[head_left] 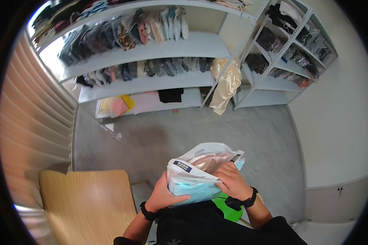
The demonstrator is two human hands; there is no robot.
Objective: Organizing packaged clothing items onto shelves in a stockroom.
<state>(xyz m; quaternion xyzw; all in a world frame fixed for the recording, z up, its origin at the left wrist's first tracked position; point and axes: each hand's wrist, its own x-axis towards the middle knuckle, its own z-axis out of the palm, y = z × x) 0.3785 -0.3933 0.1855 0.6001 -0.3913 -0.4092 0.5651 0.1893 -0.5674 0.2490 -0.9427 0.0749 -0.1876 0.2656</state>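
Note:
In front of my body I hold a white and light-blue plastic package (194, 185) with its top gaping. Soft pale-pink contents (206, 162) show inside the mouth. My left hand (162, 195) grips the package's left side, thumb across the blue front. On the right, my right hand (234, 181) is closed at the rim of the mouth, its fingers curled over the edge; the fingertips are partly hidden. Each wrist wears a black band.
A wooden table (94, 200) stands at my left, beside a pleated curtain (26, 134). Shelves (151, 83) with bagged clothes line the far wall. Cream satin cloth (226, 83) hangs from the shelf post. A bright green round object (229, 208) is below my right hand. A low cabinet (335, 200) stands right.

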